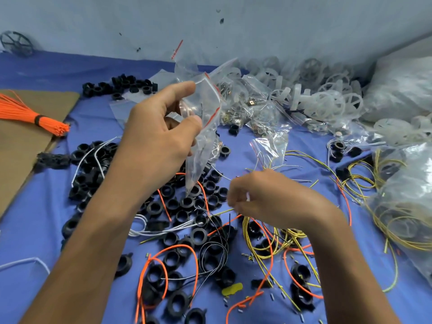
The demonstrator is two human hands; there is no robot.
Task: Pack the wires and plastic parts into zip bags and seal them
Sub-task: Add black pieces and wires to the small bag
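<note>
Zip bag (pixel 208 136), clear with a red seal strip, mouth open, hangs pinched in left hand (pixel 159 136); right hand (pixel 264 197) below it, fingers curled round thin wires (pixel 223 210).

Rings (pixel 173 204) and wires (pixel 289 233) on cloth (pixel 70 71), filled bags (pixel 245 101) behind right, wire bundle (pixel 28 111) on cardboard (pixel 23 148) left

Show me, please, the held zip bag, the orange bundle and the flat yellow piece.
zip bag (pixel 207 139): head view, clear middle panel.
orange bundle (pixel 25 109): head view, strands left of its band.
flat yellow piece (pixel 232 289): head view, its middle.
</note>
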